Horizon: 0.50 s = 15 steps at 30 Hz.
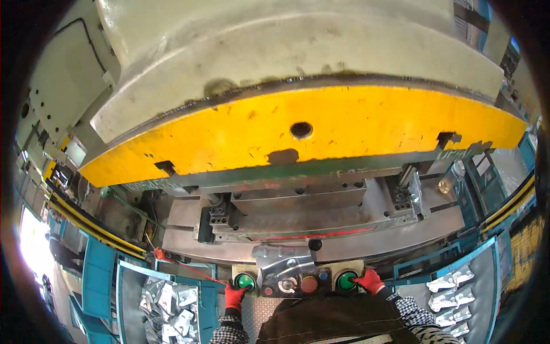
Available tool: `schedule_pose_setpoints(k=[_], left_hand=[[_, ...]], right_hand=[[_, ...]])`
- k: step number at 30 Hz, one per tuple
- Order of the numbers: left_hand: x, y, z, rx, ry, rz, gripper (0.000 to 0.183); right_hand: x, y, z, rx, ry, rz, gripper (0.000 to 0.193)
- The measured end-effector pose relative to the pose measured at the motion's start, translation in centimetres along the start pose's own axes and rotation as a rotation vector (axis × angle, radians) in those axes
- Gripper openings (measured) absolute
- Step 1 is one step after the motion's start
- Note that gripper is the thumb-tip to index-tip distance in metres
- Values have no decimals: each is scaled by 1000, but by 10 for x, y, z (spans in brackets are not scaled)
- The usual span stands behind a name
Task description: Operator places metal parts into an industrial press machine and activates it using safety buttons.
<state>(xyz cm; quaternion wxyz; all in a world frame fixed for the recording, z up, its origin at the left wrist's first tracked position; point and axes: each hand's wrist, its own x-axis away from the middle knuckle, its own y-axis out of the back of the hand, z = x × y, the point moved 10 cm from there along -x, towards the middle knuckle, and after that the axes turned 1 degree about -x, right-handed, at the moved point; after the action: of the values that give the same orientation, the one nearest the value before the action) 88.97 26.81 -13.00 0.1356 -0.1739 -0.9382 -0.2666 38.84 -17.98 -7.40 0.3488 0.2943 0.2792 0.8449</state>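
My left hand (234, 296), in a red glove, is at the left green push button (245, 281) of the control panel. A thin red rod (200, 273) runs from this hand up and left to a red end piece near the press bed; the fingers look closed around it. My right hand (371, 281), also red-gloved, reaches its fingers onto the right green push button (347, 280) and holds nothing visible. Between the hands, a bent silver sheet-metal part (285, 265) lies across the panel, partly covering it. A red button (309, 284) sits beside a selector switch.
Ahead stands a large press with a yellow ram (229, 129) above a steel die (303, 207). A left bin (122, 298) holds jumbled metal parts; a right bin (491, 286) holds stacked ones. Yellow-black rails flank the press. A clear bottle (452, 176) stands on the bed's right.
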Motion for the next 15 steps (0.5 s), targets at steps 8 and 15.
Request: schedule_pose_setpoints(k=[8,15], left_hand=[[-12,-13,-33,-355,-20,315,99],[-9,-14,-375,-368,-801,146,41]], right_hand=[[5,0,-3,-189,-62,95,80],[-5,-34,-66,-361,-61,26,71]])
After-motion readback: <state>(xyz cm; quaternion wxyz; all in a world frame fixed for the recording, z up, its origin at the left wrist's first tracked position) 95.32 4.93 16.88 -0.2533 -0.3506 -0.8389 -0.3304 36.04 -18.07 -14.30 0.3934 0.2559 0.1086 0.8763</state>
